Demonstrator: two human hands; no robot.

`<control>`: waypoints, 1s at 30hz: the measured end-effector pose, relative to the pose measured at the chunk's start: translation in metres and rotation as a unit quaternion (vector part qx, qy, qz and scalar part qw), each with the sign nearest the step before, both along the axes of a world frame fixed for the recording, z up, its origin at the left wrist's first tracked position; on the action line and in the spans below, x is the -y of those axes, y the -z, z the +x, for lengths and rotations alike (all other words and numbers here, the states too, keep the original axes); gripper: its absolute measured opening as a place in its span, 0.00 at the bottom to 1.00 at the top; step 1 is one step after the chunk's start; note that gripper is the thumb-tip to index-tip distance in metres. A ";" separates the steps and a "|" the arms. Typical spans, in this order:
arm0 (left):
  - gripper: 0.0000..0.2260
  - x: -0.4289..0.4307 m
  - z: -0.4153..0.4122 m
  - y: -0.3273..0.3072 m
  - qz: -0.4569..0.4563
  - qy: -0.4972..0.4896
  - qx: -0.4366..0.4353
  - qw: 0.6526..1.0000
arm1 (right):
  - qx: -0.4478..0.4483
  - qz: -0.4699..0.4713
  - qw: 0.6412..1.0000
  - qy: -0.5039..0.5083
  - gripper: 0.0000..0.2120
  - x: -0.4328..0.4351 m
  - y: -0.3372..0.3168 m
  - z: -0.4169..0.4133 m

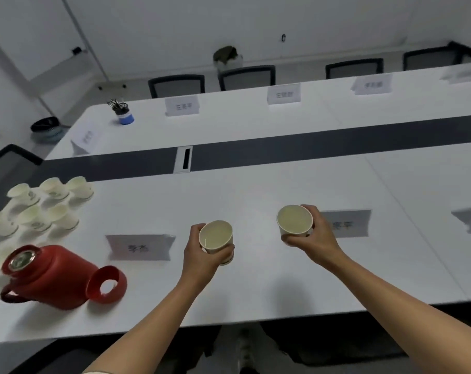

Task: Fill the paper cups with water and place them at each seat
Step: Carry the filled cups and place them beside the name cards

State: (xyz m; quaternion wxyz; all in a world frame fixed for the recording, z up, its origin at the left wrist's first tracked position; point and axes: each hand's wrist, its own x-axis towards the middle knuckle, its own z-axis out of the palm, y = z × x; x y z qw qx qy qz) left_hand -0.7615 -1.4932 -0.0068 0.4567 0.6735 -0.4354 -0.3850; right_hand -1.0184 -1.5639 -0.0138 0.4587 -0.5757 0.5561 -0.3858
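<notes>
My left hand (199, 255) grips a paper cup (217, 240) holding water, above the white table (255, 287) just right of a name card (140, 247). My right hand (319, 240) grips a second water-filled paper cup (294, 221), held next to another name card (346, 223). Several more paper cups (40, 206) stand grouped at the table's left. A red thermos jug (47, 276) stands near the front left, uncapped, with its red lid (106, 284) beside it.
A dark strip with a cable port (184, 159) runs along the table's middle. Name cards (283, 93) line the far side, with a pen holder (123, 110) at the far left. Dark chairs (246, 76) stand behind. A bin (47, 129) sits on the floor.
</notes>
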 end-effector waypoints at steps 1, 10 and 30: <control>0.25 0.013 0.013 0.002 0.004 -0.010 -0.002 1.000 | -0.001 0.003 1.000 -0.001 0.32 0.012 0.002 0.011; 0.25 0.119 0.104 0.042 0.051 -0.059 0.048 0.996 | -0.018 0.039 0.999 -0.002 0.31 0.096 0.029 0.086; 0.31 0.204 0.189 0.134 0.176 -0.060 0.126 0.974 | -0.052 0.094 0.994 0.006 0.32 0.154 0.072 0.127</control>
